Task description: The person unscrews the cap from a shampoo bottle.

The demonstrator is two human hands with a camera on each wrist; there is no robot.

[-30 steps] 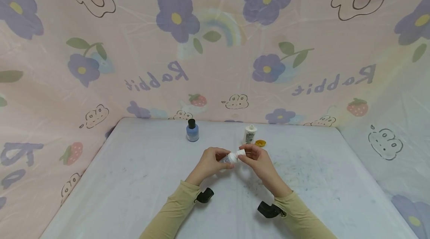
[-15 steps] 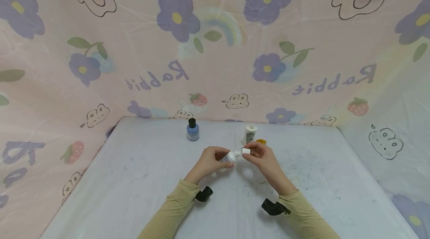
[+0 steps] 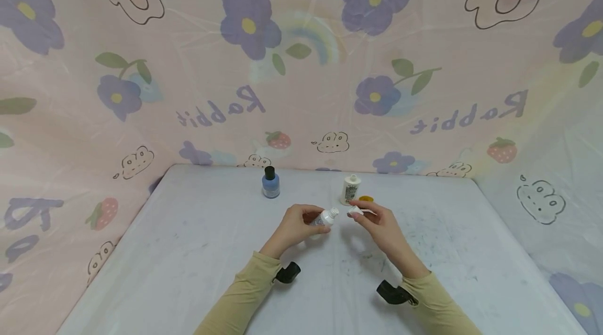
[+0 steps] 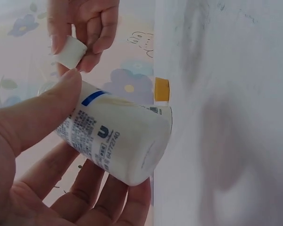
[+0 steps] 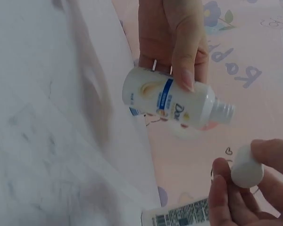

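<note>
My left hand [image 3: 294, 227] grips a small white Dove bottle [image 5: 151, 94] with a blue stripe, thumb on one side and fingers on the other. The bottle is tilted, and its threaded neck [image 5: 223, 112] is bare and points toward my right hand [image 3: 383, 227]. Between thumb and fingertips, that hand pinches a white cap [image 5: 247, 169], a short gap away from the neck. In the left wrist view, printed small text and a blue U logo [image 4: 103, 131] show on the bottle's side, and the cap [image 4: 71, 52] appears beyond it.
Behind my hands stands another white bottle [image 3: 350, 188] with a dark printed label and a bare neck. Beside it lies a yellow cap [image 3: 366, 199]. Further left is a blue bottle [image 3: 270, 187] with a black cap. A patterned curtain [image 3: 301, 94] rises behind the white tabletop [image 3: 188, 251].
The white cap has come off the bottle's neck, and my right hand has drawn it away to the right. My left hand and the bottle have stayed nearly in place.
</note>
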